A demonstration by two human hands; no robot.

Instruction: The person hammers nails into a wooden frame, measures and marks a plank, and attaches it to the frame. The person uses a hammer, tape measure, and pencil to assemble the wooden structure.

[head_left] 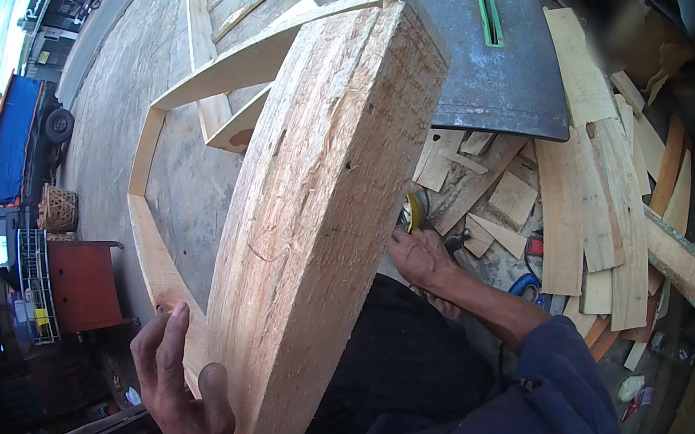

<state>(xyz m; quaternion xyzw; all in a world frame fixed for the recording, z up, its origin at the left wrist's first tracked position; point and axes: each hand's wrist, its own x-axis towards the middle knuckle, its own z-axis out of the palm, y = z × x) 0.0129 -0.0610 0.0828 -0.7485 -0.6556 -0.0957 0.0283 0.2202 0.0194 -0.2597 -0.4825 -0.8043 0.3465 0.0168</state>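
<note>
Here, a wooden frame (303,210) sits before the person, its thick, rough-sawn side running from beside the left thumb to well ahead of both hands. The left hand (189,404) is loosely spread, fingers half bent and released, their tips by the near end of a thin rail (157,256) of the frame. The right hand (421,257) is beyond the thick side, its fingertips partly hidden just beside a yellow object (414,213); whether they grasp it, I cannot tell. Ahead of the left fingers, the rails meet at corners, so the basic outline seems assembled; how firmly they are fixed does not show. The thick face looks unsmoothed, so any surface finishing appears left to do. Farther ahead lies a second wooden framework (200,20). Offcuts (514,199) scatter ahead and right of the right fingers, near a dark blue panel (510,89).
</note>
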